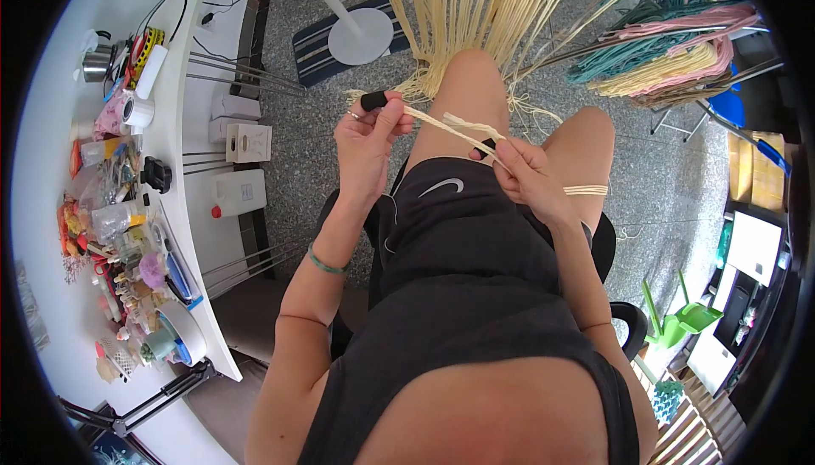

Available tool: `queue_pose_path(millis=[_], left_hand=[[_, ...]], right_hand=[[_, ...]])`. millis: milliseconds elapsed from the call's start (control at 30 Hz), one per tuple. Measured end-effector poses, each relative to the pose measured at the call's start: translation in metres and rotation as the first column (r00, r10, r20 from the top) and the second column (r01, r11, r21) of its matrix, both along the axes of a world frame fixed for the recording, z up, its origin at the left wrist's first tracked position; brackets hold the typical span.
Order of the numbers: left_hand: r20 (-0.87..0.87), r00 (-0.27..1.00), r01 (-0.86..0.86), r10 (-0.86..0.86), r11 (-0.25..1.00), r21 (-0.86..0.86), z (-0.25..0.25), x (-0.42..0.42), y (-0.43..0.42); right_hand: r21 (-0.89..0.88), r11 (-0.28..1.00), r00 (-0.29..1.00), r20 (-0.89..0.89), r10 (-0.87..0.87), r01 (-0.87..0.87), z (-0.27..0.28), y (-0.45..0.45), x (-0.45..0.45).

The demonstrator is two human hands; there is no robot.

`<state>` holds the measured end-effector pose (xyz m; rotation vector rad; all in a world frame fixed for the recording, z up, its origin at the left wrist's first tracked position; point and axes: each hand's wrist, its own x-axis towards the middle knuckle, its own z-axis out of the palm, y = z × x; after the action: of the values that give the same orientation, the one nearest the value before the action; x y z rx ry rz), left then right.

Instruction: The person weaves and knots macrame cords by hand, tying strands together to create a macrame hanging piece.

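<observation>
A cream cord (450, 131) runs between my two hands above my lap. My left hand (372, 135) is closed in a pinch on one end of it, with a black finger cover (373, 101) on a fingertip. Lower and to the right, my right hand (531, 172) grips the cord between thumb and fingers; a black finger cover (484, 149) shows there too. A short frayed tail of cord sticks out above the right hand. More cream strands (586, 190) lie across my right thigh, beyond the right wrist.
Long cream cords (475, 6) hang in front of my knees, loose ends on the floor. Teal, pink and cream yarn bundles (662, 40) hang on a rack at right. A white fan (360, 36) stands ahead; a cluttered white table (199, 210) is at left, a green dustpan (700, 318) at right.
</observation>
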<state>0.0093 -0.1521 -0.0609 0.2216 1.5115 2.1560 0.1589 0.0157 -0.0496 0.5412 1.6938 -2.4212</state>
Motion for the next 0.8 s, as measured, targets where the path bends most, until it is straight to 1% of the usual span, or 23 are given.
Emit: queue_pose_path(millis=[67, 100, 167, 200, 267, 300, 367, 400, 467, 500, 533, 567, 600, 633, 700, 733, 767, 800], left_hand=[[0.120, 0.993, -0.002, -0.010, 0.995, 0.097, 0.000, -0.001, 0.000], [0.119, 0.993, -0.005, -0.006, 0.995, 0.095, -0.001, -0.001, -0.001], [0.248, 0.969, -0.030, -0.011, 0.986, 0.162, -0.003, -0.003, -0.002], [0.245, 0.969, -0.031, -0.009, 0.987, 0.161, -0.003, -0.003, -0.002], [0.279, 0.960, -0.033, -0.021, 0.981, 0.189, -0.004, -0.003, -0.002], [0.277, 0.961, -0.033, -0.020, 0.982, 0.187, -0.004, -0.003, -0.001], [0.208, 0.978, -0.001, -0.023, 0.993, 0.115, -0.004, -0.002, -0.001], [0.209, 0.978, -0.001, -0.024, 0.993, 0.115, -0.004, -0.001, 0.000], [0.114, 0.993, 0.031, -0.036, 0.999, 0.043, -0.003, 0.001, 0.000], [0.114, 0.993, 0.032, -0.037, 0.999, 0.042, -0.002, 0.002, 0.001], [0.107, 0.992, 0.058, -0.062, 0.997, 0.047, -0.001, 0.003, 0.001], [0.100, 0.991, 0.082, -0.087, 0.995, 0.052, 0.000, 0.004, 0.002], [0.097, 0.992, 0.081, -0.086, 0.995, 0.051, 0.001, 0.005, 0.002], [0.093, 0.989, 0.111, -0.117, 0.992, 0.060, 0.003, 0.005, 0.002], [0.084, 0.986, 0.139, -0.145, 0.988, 0.067, 0.004, 0.006, 0.002], [0.095, 0.985, 0.138, -0.144, 0.988, 0.071, 0.003, 0.007, 0.003], [0.107, 0.984, 0.137, -0.144, 0.988, 0.075, 0.002, 0.008, 0.003], [0.107, 0.984, 0.137, -0.144, 0.988, 0.073, 0.002, 0.009, 0.004]], right_hand=[[-0.112, 0.993, 0.999, 0.001, 0.034, -0.034, -0.003, 0.001, 0.000], [-0.113, 0.993, 0.999, 0.000, 0.037, -0.037, -0.004, 0.000, 0.000], [-0.071, 0.997, 0.999, -0.004, 0.033, -0.033, -0.007, -0.001, -0.001], [-0.073, 0.997, 0.999, -0.007, 0.035, -0.035, -0.011, -0.002, -0.001], [-0.145, 0.989, 0.998, -0.057, -0.039, 0.030, -0.021, -0.003, -0.001], [-0.147, 0.989, 0.998, -0.059, -0.038, 0.029, -0.022, -0.002, -0.002], [-0.233, 0.971, 0.997, -0.046, -0.058, 0.046, -0.023, 0.000, -0.003], [-0.233, 0.971, 0.997, -0.045, -0.059, 0.047, -0.023, -0.001, -0.004], [-0.124, 0.992, 0.998, -0.039, -0.041, 0.036, -0.021, -0.003, -0.012], [-0.125, 0.992, 0.998, -0.040, -0.043, 0.037, -0.025, -0.004, -0.016], [0.068, 0.997, 0.998, -0.064, -0.020, 0.025, -0.034, -0.005, -0.021], [0.258, 0.966, 0.996, -0.084, 0.007, 0.015, -0.039, -0.005, -0.025], [0.564, 0.826, 0.997, -0.069, 0.043, 0.003, -0.039, -0.003, -0.030], [0.564, 0.826, 0.996, -0.073, 0.045, 0.004, -0.042, -0.002, -0.035], [0.549, 0.785, 0.950, -0.266, -0.160, 0.286, -0.044, -0.008, -0.048], [0.401, 0.855, 0.933, -0.279, -0.228, 0.329, -0.039, -0.010, -0.051], [0.399, 0.856, 0.933, -0.281, -0.227, 0.328, -0.033, -0.014, -0.054], [0.306, 0.903, 0.928, -0.310, -0.207, 0.303, -0.029, -0.020, -0.056]])
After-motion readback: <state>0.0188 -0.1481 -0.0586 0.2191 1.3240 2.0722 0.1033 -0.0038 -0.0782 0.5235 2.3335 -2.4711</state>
